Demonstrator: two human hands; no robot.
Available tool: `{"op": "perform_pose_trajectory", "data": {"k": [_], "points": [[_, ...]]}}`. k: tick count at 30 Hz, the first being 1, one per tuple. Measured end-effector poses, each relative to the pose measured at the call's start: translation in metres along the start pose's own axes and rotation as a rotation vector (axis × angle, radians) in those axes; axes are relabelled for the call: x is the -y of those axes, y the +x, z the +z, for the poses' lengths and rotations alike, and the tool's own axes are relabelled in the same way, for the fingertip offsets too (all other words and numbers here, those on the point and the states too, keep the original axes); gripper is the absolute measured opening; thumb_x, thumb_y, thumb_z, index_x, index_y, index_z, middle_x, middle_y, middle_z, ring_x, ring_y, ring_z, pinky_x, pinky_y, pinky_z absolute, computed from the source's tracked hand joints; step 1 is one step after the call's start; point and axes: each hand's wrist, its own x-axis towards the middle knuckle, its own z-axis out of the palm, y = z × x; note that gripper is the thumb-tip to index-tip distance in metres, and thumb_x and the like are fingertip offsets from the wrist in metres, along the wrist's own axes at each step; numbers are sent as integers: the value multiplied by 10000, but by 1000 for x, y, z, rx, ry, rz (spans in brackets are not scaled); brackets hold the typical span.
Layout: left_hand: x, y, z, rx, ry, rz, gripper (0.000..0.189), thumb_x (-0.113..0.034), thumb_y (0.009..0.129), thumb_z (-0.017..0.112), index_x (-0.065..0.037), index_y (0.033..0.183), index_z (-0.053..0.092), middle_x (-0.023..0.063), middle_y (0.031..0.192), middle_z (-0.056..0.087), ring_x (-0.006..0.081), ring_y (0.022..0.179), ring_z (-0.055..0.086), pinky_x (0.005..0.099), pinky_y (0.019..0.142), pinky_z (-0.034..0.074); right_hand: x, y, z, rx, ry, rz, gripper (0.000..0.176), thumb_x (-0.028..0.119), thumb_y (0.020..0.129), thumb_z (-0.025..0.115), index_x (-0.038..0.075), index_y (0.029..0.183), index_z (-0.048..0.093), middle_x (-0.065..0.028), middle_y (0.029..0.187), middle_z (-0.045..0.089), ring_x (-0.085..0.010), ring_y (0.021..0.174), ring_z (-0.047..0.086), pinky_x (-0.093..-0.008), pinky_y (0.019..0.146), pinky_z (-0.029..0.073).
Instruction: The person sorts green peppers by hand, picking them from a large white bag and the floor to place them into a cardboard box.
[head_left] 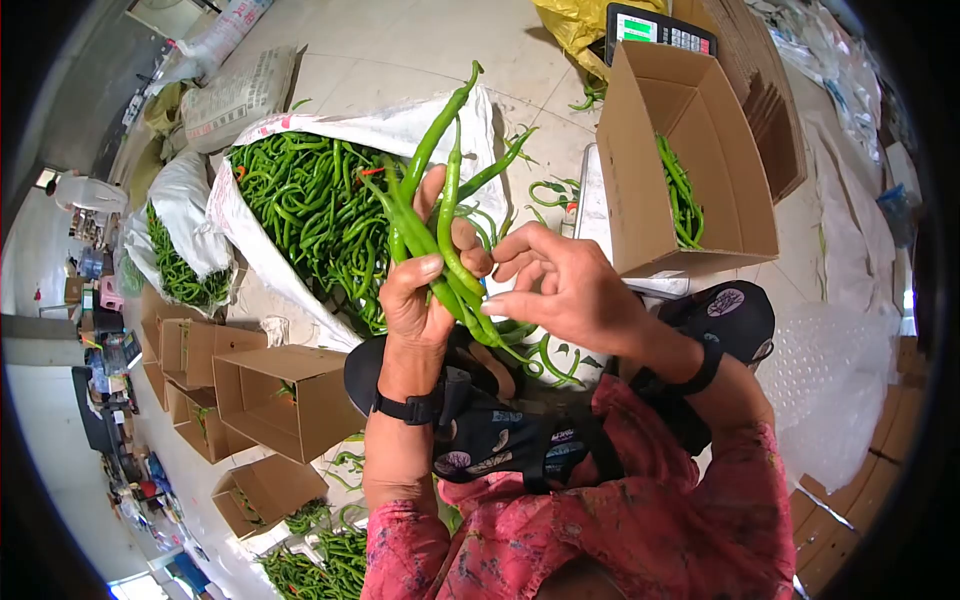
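Note:
Several long green chili peppers (428, 235) are bunched in my left hand (412, 290), its thumb pressed across them and its fingers wrapped behind. Their stems point up and away, and some tips hang down over my lap. Close on the right side of the bunch is my right hand (560, 285), fingers curled and apart, thumb reaching toward the pepper tips with nothing held. Beyond my left hand lies a white woven sack (390, 125), spread wide and heaped with green chilies (300, 200). A few loose chilies (550, 365) lie below my hands.
At the right a cardboard box (690, 150) on a scale holds some chilies; the lit display (640, 28) stands behind it. Several boxes (270, 400) sit at the left, near a second sack of chilies (180, 250). Another chili pile (320, 565) lies at the lower left.

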Motion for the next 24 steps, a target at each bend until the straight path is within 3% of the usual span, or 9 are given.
{"op": "perform_pose_trajectory", "data": {"k": [3, 9, 12, 15, 17, 19, 21, 23, 24], "points": [[1, -1, 1, -36, 139, -9, 812, -16, 715, 642, -26, 1456, 312, 133, 966, 578, 244, 861, 609, 357, 770, 547, 0, 4, 19, -150, 33, 79, 436, 125, 724, 819, 9, 1048, 552, -117, 770, 666, -192, 635, 679, -315, 544, 509], [7, 2, -3, -139, 298, 81, 837, 26, 745, 605, -53, 1499, 249, 222, 1129, 619, 300, 1001, 644, 393, 881, 546, -17, 16, 26, -397, -150, -40, 303, 49, 809, 724, 18, 1073, 579, -106, 786, 677, -193, 627, 682, -307, 548, 517], [1, 1, -12, -272, 338, -28, 747, 39, 796, 579, -33, 1474, 276, 247, 1090, 629, 310, 970, 670, 395, 866, 564, -18, 19, 12, -458, -69, -18, 242, 25, 852, 672, 5, 1086, 614, -50, 768, 649, -97, 645, 599, -234, 568, 479], [-3, 0, -23, -288, 273, 45, 635, 25, 808, 590, -19, 1399, 363, 165, 940, 624, 246, 838, 647, 444, 869, 537, -27, 18, -7, -497, 142, 116, 208, 13, 867, 653, 14, 1075, 642, 52, 708, 567, 2, 629, 465, -177, 553, 393], [-13, -1, -25, -305, 181, 124, 581, 13, 821, 579, -31, 1373, 402, 108, 882, 595, 179, 751, 582, 475, 934, 481, -28, 10, -28, -498, -267, 42, 173, 36, 865, 656, 24, 1037, 654, 33, 668, 520, -10, 628, 465, -211, 548, 395], [-24, -5, -27, -284, 89, 173, 562, 12, 823, 571, -53, 1364, 433, 94, 892, 585, 161, 732, 557, 467, 932, 477, -43, -11, -40, -423, -372, 41, 174, 53, 827, 651, 29, 999, 661, -30, 653, 553, -109, 595, 542, -296, 549, 439], [-30, -8, -29, -192, 26, 189, 575, -14, 823, 554, -80, 1383, 440, 31, 840, 511, 124, 658, 462, 438, 907, 481, -81, -41, -43, 170, -1095, 55, 217, 145, 842, 635, 13, 1013, 651, -167, 906, 666, -293, 789, 665, -378, 686, 536], [-34, -11, -24, -50, 5, 175, 598, -33, 820, 557, -83, 1402, 428, 6, 778, 447, 101, 624, 424, 413, 861, 489, -73, -55, -29, 430, -978, 237, 210, 205, 815, 650, 39, 944, 656, -184, 899, 668, -353, 804, 657, -433, 698, 535], [-34, -12, -20, 22, -69, 152, 582, -66, 852, 542, -84, 1419, 411, 0, 732, 410, 84, 551, 402, 384, 776, 504, -73, -56, -22, 271, -818, 41, 225, 240, 826, 660, 31, 907, 640, -183, 804, 651, -339, 761, 665, -428, 672, 529]]}}
